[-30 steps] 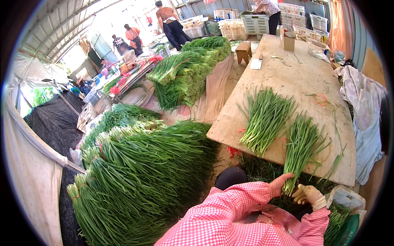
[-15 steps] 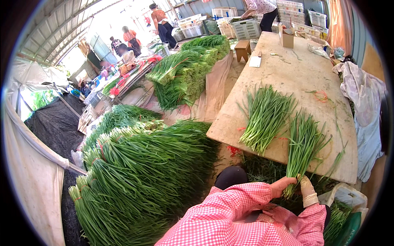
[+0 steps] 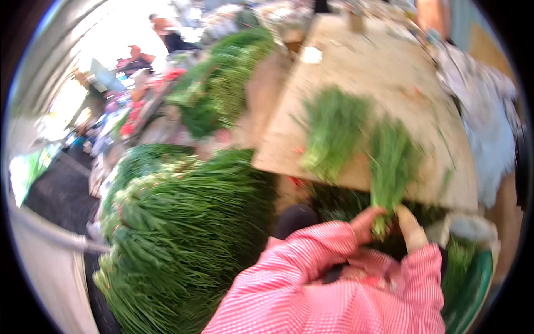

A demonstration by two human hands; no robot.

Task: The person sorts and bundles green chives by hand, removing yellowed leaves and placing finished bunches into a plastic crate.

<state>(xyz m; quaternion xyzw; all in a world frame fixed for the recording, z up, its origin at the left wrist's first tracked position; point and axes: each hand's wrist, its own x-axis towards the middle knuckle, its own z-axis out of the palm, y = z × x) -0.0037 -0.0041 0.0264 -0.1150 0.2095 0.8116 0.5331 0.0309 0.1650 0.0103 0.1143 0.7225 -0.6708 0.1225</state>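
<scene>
A bunch of garlic chives (image 3: 391, 161) lies with its leaves on the table's near edge and its pale stem ends over my lap. My left hand (image 3: 367, 224) is closed round the stems from the left. On their right side my right hand (image 3: 409, 227), in a pale glove, is closed against the same stems; blur softens its fingertips. Just left of this bunch, a second bunch of chives (image 3: 335, 133) rests loose on the wooden table (image 3: 389, 67), apart from both hands.
A big heap of chive bunches (image 3: 178, 228) stands at my left, with another stack (image 3: 225, 78) farther back. An open sack (image 3: 459, 267) holding greens is at my right. Bundled cloth (image 3: 478, 106) hangs along the table's right side. People (image 3: 169, 33), blurred, are at the far left.
My view has swung, shifting the whole scene up and left with blur. Both hands stay at the stem ends of the same bunch; the other bunch keeps its place on the table.
</scene>
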